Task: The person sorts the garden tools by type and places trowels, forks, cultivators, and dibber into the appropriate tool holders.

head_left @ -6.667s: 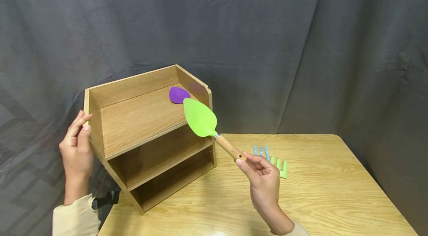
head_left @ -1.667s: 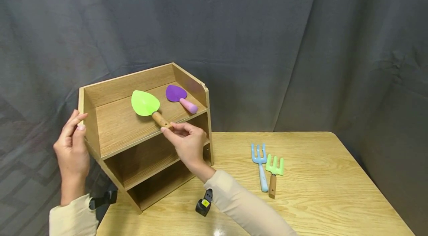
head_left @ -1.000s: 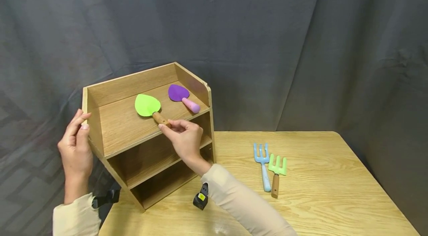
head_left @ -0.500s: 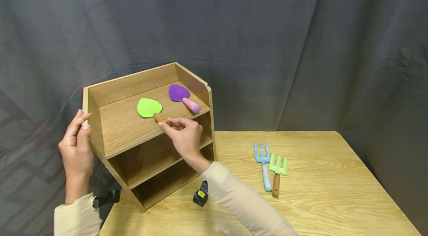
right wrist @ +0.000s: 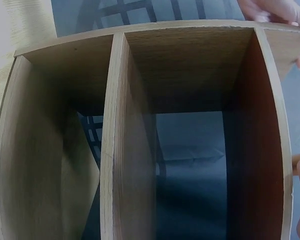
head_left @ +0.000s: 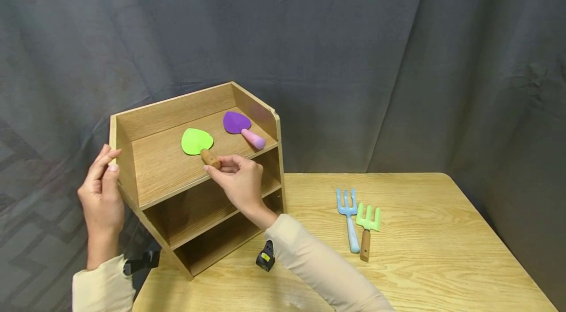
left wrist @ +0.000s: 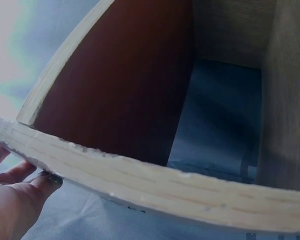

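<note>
A small wooden shelf unit (head_left: 168, 162) stands on the left of the table. My left hand (head_left: 101, 194) holds the edge of its left side panel, fingertips over the edge; the left wrist view shows the fingers (left wrist: 37, 187) at that edge. With thumb and fingers, my right hand (head_left: 240, 182) pinches the wooden handle end of a green garden trowel (head_left: 196, 141). The trowel's blade lies over the top shelf board, its handle pointing toward the front edge. To its right, a purple trowel (head_left: 236, 122) with a pink handle lies on the same board.
On the table (head_left: 442, 233), right of the unit, a blue hand fork (head_left: 347, 210) and a green hand fork (head_left: 368, 218) with a wooden handle lie side by side. Two lower compartments (right wrist: 190, 70) open toward the front. A grey curtain (head_left: 331, 66) hangs behind.
The right hand has brought the green trowel from over the table onto the top board, left of the purple one, and lowered it. Lately it shifts only slightly. The left hand stays put.
</note>
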### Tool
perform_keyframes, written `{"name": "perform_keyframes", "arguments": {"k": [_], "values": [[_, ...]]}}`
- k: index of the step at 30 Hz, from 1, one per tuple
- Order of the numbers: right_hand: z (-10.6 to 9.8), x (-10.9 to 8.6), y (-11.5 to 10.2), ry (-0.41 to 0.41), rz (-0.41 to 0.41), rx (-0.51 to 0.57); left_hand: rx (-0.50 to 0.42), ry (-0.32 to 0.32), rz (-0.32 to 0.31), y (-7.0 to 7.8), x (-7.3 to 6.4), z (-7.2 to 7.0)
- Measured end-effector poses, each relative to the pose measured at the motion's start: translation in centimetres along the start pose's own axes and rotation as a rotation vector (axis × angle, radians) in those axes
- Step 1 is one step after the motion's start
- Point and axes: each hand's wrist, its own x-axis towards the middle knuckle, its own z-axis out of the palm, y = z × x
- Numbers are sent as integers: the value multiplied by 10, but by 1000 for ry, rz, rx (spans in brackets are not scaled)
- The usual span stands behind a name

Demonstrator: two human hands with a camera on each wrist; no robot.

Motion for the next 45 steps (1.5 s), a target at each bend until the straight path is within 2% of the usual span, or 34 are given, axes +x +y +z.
{"name": "perform_keyframes", "arguments": {"k": [14, 25, 30, 33, 36, 38, 40, 45], "values": [[-4, -3, 0, -19, 34, 22, -2, 10, -4, 2, -1, 0], [-16, -4, 0, -8, -32, -2, 21, 16, -8, 2, -1, -5], [-25, -6, 0, 2, -46, -6, 40, -7, -5, 2, -1, -3], [-31, -9, -5, -8, -65, -22, 42, -6, -4, 0, -2, -2], [-38, -11, -23, -27, -80, -29, 38, 1, 1, -1, -1, -2], [-44, -13, -29, -42, -103, -36, 36, 1, 1, -1, -1, -2], [-52, -15, -26, -63, -148, -73, 35, -5, 3, -1, -1, -2], [-73, -21, -5, -127, -361, -211, 44, -2, 1, -2, -1, -3]]}}
